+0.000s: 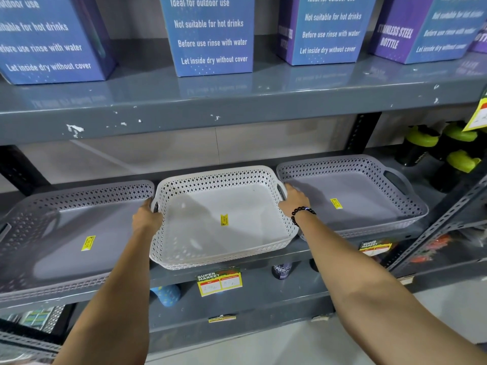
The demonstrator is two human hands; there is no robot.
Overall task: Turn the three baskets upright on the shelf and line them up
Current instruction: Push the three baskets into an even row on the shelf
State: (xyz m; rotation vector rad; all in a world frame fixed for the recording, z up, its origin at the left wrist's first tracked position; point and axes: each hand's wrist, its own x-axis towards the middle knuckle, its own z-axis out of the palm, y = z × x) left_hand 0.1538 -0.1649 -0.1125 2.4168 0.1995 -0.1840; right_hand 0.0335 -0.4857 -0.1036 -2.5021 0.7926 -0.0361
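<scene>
white perforated plastic, rectangular with rounded corners, is forming the white basket (224,219), which is sitting open side up in the middle of the grey metal shelf (263,262), its front edge overhanging the shelf lip. a yellow sticker (224,219) is showing on its smooth floor. the left grey basket (66,233) and the right grey basket (353,196), both of the same lattice pattern, are sitting upright just beside it. the left hand (146,216) is gripping the white basket's left handle, fingers curling over the rim. the right hand (295,200), wearing a black bead bracelet (301,214), is clasping the right handle between the white and right grey baskets.
</scene>
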